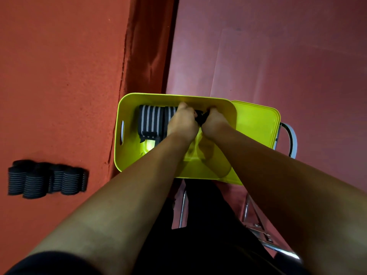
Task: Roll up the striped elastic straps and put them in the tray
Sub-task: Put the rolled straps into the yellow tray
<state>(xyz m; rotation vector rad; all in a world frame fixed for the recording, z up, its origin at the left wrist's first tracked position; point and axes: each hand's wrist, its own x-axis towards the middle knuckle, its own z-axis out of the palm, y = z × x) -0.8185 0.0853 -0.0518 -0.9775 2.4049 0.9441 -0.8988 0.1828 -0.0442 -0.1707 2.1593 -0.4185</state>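
The left hand (183, 122) and the right hand (213, 122) reach into the lime-green plastic tray (127, 155), and the curled fingers of both grip a dark rolled strap (200, 118) held between them near the far wall. Just left of it, two black-and-white striped rolled straps (150, 121) lie side by side on the tray floor, one partly covered by the left hand. Further rolled striped straps (45, 179) sit grouped on the orange-red felt surface (59, 76), well apart from the tray.
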